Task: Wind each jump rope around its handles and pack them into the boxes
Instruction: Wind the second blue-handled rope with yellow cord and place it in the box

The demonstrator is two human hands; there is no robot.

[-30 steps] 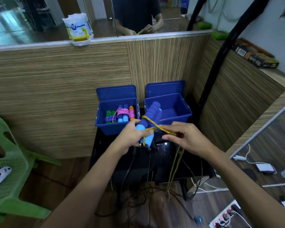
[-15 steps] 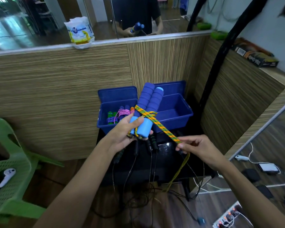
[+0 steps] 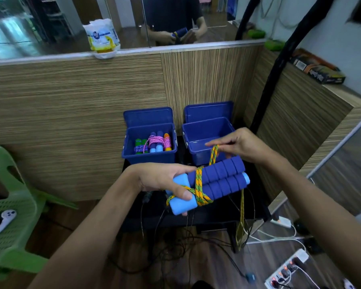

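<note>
My left hand [image 3: 163, 180] grips the light-blue ends of two blue foam jump rope handles [image 3: 221, 180], held side by side and pointing right. An orange-and-green braided rope [image 3: 199, 184] is wound a few turns around them. My right hand [image 3: 240, 142] pinches the rope above the handles, over the right blue box [image 3: 206, 126], which shows nothing inside. The rope's loose loop hangs down below the handles. The left blue box [image 3: 148, 157] holds wound ropes with green, blue and orange handles.
Both boxes stand with lids up on a black stand [image 3: 206, 215] against a wooden partition. Cables tangle on the floor below, with a power strip [image 3: 288, 270] at lower right. A green plastic chair [image 3: 10, 215] carrying a white controller stands at left.
My left hand has turned the handles from upright to pointing right. My right hand has lifted the rope from low on the right to above the handles.
</note>
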